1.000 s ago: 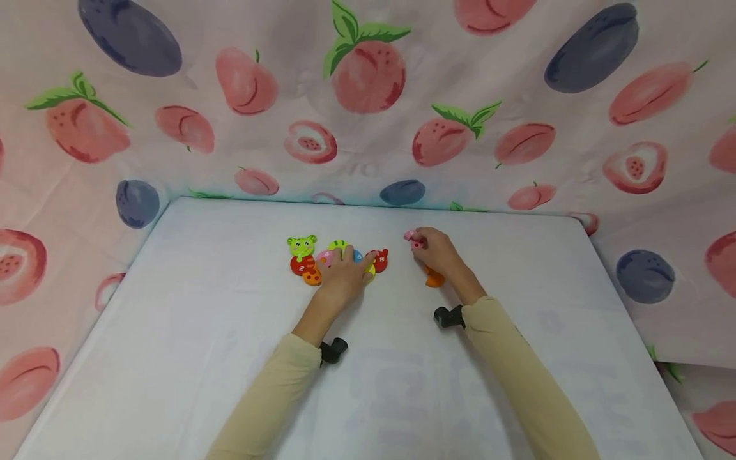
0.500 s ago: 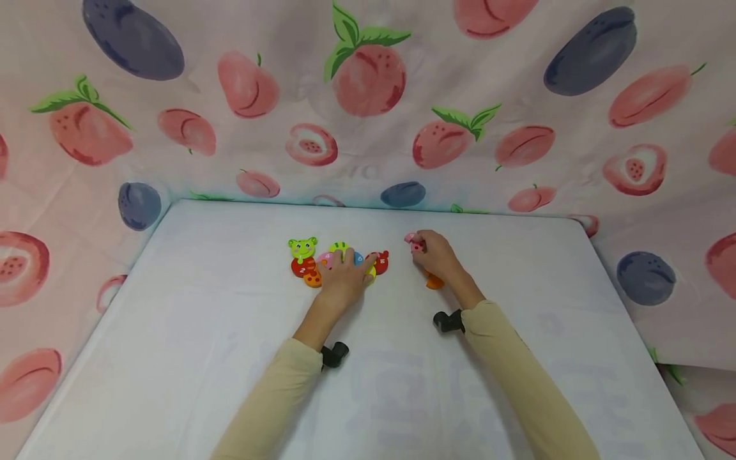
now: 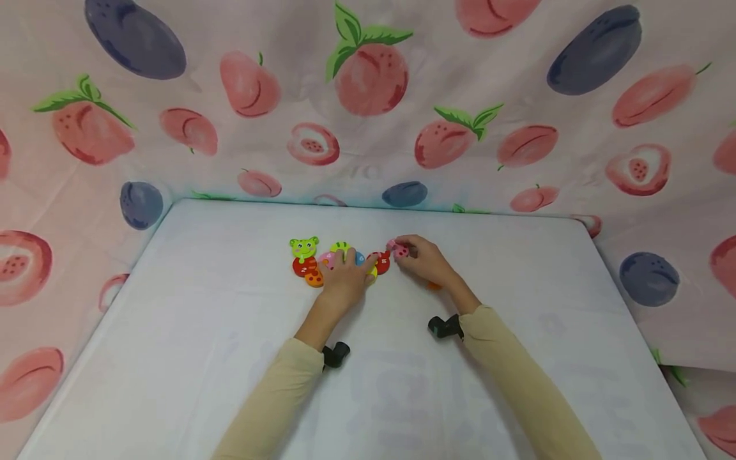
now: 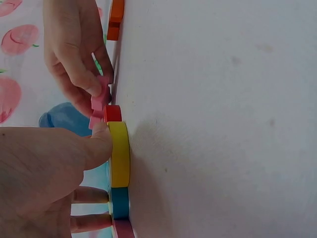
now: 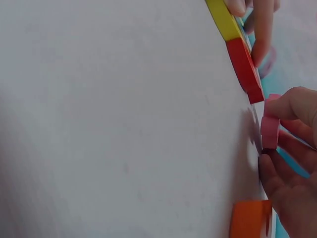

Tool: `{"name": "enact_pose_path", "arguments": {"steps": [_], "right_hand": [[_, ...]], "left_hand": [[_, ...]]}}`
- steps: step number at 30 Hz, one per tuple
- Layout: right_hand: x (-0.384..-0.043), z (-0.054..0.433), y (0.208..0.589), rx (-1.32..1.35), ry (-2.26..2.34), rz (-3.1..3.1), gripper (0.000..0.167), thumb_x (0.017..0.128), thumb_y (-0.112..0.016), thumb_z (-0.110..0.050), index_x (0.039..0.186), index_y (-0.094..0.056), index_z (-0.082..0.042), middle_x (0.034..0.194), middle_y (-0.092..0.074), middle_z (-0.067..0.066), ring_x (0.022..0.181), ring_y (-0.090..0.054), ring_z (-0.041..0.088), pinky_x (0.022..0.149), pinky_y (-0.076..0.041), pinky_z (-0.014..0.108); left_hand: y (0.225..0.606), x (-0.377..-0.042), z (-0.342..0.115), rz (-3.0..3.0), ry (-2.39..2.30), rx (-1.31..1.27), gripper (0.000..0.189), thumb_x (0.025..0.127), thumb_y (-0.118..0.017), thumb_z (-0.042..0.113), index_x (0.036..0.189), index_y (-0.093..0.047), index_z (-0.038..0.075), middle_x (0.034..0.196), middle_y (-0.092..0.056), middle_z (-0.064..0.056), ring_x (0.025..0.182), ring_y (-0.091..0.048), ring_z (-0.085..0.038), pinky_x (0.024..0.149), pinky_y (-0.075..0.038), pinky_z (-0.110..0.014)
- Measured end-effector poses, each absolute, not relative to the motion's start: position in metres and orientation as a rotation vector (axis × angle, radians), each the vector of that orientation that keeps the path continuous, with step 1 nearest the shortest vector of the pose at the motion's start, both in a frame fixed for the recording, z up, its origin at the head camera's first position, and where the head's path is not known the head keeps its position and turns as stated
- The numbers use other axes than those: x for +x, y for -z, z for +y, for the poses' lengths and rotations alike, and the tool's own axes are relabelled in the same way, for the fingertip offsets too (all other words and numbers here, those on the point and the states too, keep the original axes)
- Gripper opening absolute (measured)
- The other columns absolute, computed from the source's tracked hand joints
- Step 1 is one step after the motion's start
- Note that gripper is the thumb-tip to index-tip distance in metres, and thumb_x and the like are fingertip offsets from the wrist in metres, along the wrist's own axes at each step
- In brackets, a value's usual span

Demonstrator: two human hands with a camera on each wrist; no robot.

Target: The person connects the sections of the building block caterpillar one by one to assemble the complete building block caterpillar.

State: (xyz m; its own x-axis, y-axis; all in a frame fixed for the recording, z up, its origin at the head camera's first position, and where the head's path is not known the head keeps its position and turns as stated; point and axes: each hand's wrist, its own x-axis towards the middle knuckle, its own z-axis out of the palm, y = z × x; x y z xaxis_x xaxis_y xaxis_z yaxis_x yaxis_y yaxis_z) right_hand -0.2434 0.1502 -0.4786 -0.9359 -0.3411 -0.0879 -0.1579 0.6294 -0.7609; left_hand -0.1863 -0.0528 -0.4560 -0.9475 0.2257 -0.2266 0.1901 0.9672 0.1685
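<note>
A row of joined caterpillar puzzle pieces lies on the white table: a green smiling head piece point(image 3: 304, 247) at the left, a red piece numbered 2 point(image 3: 301, 267), and a red piece point(image 3: 382, 262) at the right end. My left hand point(image 3: 345, 281) rests on the row with spread, straight fingers, hiding some middle pieces. In the left wrist view its thumb is over a yellow piece point(image 4: 120, 156). My right hand point(image 3: 424, 260) pinches a pink dotted puzzle piece point(image 5: 270, 130), close beside the red end piece, slightly above the table.
A loose orange piece point(image 3: 434, 286) lies under my right wrist, partly hidden; the right wrist view shows this orange piece point(image 5: 249, 219) below the fingers. Behind the table point(image 3: 259, 223) hangs a fruit-print cloth point(image 3: 368, 140).
My right hand has moved left with the pink piece, from a gap away to right beside the red end piece. My left hand has stayed in place on the row.
</note>
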Motion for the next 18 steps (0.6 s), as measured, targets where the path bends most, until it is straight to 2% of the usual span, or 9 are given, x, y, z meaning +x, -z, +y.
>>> {"name": "enact_pose_path", "arguments": {"steps": [18], "right_hand": [[-0.2443,0.1422,0.4849,-0.616,1.183,2.667,0.045,0.09,-0.066,-0.013,0.134,-0.056,-0.007,0.141,-0.051,0.013,0.129,-0.051,0.03,0.108,-0.044,0.045]], "left_hand": [[0.454,-0.1854,-0.053,2.855,-0.19,0.308,0.057,0.098,-0.051,0.042,0.151,-0.031,0.036,0.151,-0.033,-0.017,0.143,-0.025,-0.039,0.107,-0.028,-0.073]]}}
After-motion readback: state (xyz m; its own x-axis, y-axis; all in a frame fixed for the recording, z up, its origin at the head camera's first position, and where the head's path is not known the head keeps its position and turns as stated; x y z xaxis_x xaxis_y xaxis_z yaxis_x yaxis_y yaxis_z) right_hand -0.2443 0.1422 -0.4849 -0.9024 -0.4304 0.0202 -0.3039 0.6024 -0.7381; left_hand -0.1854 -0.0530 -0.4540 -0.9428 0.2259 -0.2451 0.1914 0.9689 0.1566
